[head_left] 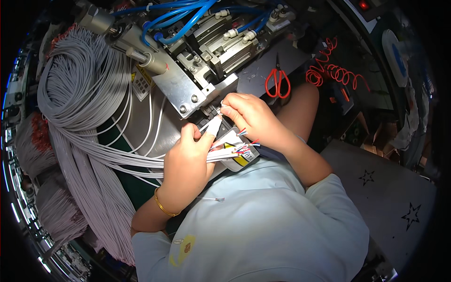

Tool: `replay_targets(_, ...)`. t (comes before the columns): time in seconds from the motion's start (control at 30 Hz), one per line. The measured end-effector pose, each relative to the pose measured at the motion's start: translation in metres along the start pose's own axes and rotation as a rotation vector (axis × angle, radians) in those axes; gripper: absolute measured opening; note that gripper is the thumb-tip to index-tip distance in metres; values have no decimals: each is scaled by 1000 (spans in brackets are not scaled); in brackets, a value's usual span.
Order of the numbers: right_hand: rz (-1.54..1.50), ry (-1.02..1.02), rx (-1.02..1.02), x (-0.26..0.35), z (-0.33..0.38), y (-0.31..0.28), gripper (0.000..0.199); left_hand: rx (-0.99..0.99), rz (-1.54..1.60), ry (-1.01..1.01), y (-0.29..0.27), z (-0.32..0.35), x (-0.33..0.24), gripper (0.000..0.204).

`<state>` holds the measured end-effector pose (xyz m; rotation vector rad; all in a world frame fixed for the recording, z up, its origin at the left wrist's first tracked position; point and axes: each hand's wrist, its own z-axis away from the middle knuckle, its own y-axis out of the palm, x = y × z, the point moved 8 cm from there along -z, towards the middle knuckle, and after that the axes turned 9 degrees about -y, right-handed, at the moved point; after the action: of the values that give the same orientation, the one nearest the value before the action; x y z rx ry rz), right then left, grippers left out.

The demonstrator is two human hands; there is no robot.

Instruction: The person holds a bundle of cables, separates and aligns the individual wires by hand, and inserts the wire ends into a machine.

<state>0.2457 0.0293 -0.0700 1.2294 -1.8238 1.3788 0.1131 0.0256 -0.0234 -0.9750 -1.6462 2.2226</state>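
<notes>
My left hand (187,155) is closed round a bunch of thin light-grey cables (141,162), whose stripped ends (242,151) with red, blue and white cores stick out to the right below my right wrist. Its thumb and forefinger pinch a white piece (214,126) that points up at the machine. My right hand (256,117) is closed in a pinch by that piece's tip, close under the metal block of the pneumatic machine (176,89). The fingertips partly hide what they grip there, apparently a cable's end.
A large coil of grey cable (77,80) lies at the left, its strands running down. Blue air hoses (188,21) cross the machine. Red-handled scissors (278,83) lie at its right, beside a coiled red cord (333,70). One loose cable end (218,199) rests against my shirt.
</notes>
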Motion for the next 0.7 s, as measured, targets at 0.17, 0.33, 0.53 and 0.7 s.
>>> replay_targets(0.17, -170, 112, 14, -11, 0, 1, 14, -11, -41, 8, 2, -1, -1, 46)
replay_targets(0.33, -62, -12, -11, -1, -1, -3, 14, -41, 23, 7, 0, -3, -3, 22)
replay_targets(0.53, -47, -33, -66, -2, 1, -4, 12, -22, 21, 12, 0, -3, -3, 30)
replay_targets(0.7, 5, -51, -51, 9, -3, -6, 11, -155, 256, 13, -8, -3, 8, 37)
